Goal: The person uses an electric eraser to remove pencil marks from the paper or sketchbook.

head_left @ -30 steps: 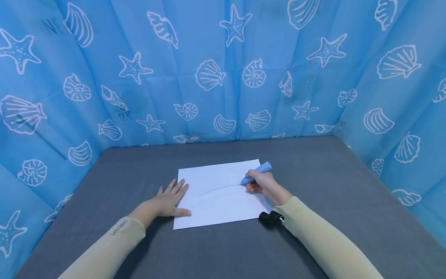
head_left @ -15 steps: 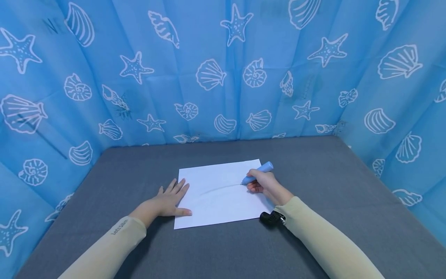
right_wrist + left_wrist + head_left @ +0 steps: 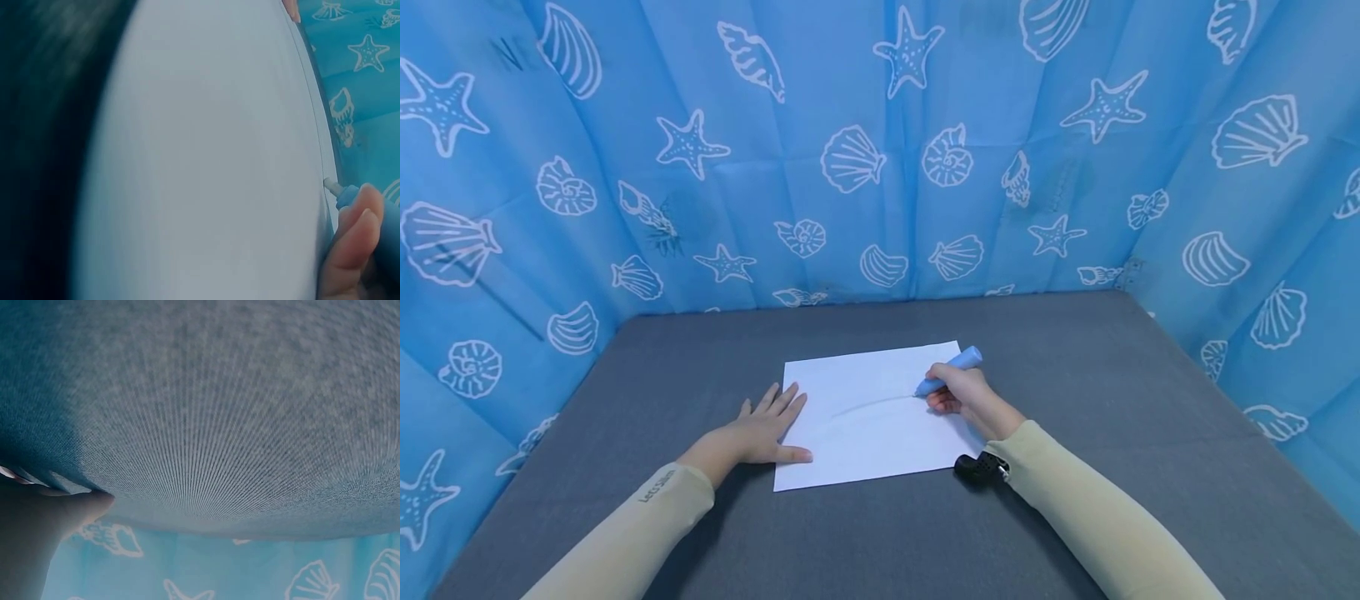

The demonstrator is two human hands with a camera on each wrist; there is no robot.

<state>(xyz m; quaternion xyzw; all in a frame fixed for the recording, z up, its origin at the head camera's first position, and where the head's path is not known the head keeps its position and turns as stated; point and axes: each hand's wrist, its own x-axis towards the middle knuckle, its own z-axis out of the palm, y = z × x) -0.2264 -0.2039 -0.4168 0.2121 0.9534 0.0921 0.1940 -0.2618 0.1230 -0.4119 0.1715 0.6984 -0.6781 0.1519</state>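
A white sheet of paper (image 3: pixel 865 450) lies on the grey table, with a thin, faint grey line (image 3: pixel 874 404) across its middle. My left hand (image 3: pixel 760 433) rests on the paper's left edge with fingers spread; in the left wrist view its thumb (image 3: pixel 87 509) appears at the lower left. Near the paper's right side, my right hand (image 3: pixel 962 396) pinches a thick light-blue pen-shaped tool (image 3: pixel 951 370), which is tilted up to the right. Its narrow pale tip (image 3: pixel 331 185) meets the line's right end in the right wrist view. Whether it marks or rubs the paper, I cannot tell.
Grey cloth covers the table (image 3: pixel 1045 333) around the paper. A blue curtain (image 3: pixel 895 217) with white shells and starfish hangs behind and along both sides. A small black device (image 3: pixel 976 468) sits under the right wrist, over the paper's lower right corner.
My right hand and the blue tool have shifted very slightly left over the last half second. The left hand and the paper hold their places.
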